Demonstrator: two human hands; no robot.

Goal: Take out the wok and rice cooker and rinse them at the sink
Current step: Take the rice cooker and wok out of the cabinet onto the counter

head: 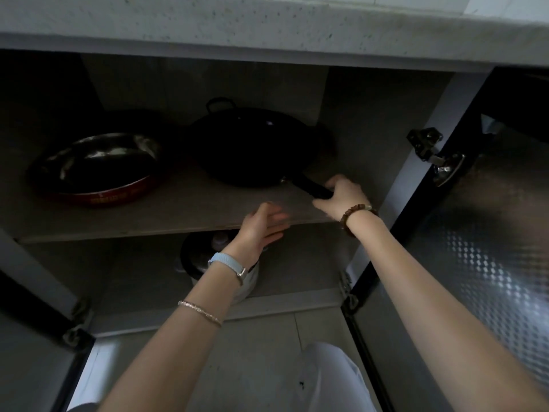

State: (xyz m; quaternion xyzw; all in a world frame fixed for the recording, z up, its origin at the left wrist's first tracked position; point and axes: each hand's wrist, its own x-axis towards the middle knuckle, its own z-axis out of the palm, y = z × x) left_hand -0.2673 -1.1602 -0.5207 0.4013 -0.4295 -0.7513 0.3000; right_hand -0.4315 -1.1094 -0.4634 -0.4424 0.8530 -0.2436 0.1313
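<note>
Wok: the black round metal wok (pixel 252 147) sits on the grey upper shelf (pixel 184 209) of the open cupboard, right of centre. Its long black handle (pixel 309 185) points toward the person.
Right hand: the right hand (pixel 341 200) has its fingers curled round the end of the handle, with a brown bead bracelet (pixel 353 214) on the wrist.
Left hand: the left hand (pixel 261 227) holds nothing. Its fingers are loose and spread, hovering at the shelf's front edge, and a pale blue watch strap (pixel 227 261) is on the wrist.
Rice cooker: the white rice cooker with a dark shiny lid (pixel 196 260) stands on the lower shelf, partly hidden behind the left wrist.
Beside the wok: a red-rimmed shallow pan with a steel inside (pixel 98 171) lies on the same shelf to the left, apart from the wok.
Above: the speckled pale stone desk (pixel 267 25) overhangs the cupboard.
Right side: the patterned metal-lined cupboard door (pixel 490 248) stands open.
</note>
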